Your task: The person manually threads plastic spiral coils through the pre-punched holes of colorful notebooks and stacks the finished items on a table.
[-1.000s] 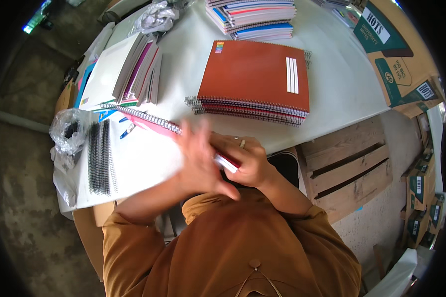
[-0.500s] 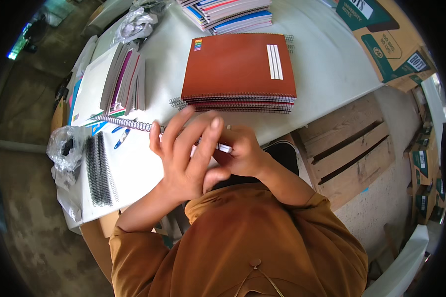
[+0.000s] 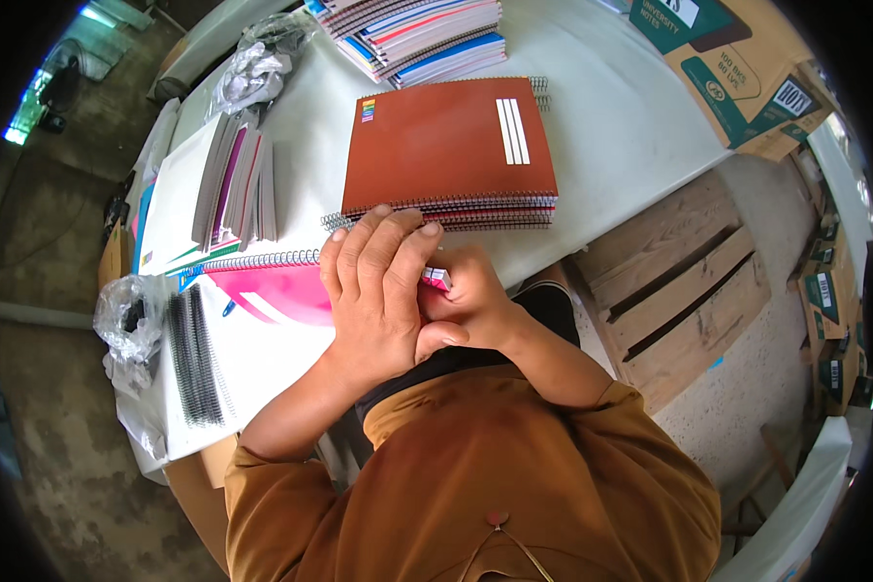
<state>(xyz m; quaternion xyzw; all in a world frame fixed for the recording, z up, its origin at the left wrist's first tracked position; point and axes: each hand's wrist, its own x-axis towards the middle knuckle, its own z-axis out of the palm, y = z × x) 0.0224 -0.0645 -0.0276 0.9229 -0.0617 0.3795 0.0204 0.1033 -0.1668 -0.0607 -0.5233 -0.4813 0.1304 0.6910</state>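
Note:
A pink spiral notebook [image 3: 279, 287] extends leftward from my hands, its wire coil along the far edge. My left hand [image 3: 376, 296] lies across its right part, fingers stretched out side by side and fingertips by the coil. Closed around the right end of the notebook is my right hand [image 3: 470, 299], close against my left thumb; a bit of pink and white edge shows between the hands. Just beyond them sits a stack of spiral notebooks with a brown-red cover on top [image 3: 446, 145].
Left of the stack lie pale-covered notebooks [image 3: 186, 189], with a bundle of black wire coils [image 3: 194, 354] nearer me. Crumpled clear plastic [image 3: 131, 315] hangs at the left edge. More notebooks [image 3: 417, 39] and a cardboard box [image 3: 737, 73] stand farther back. A wooden pallet [image 3: 674, 281] lies at right.
The notebook, seen nearly edge-on before, now shows its pink cover. My left fingers, spread and raised earlier, have come together and down onto it. The pen on the table is now mostly covered.

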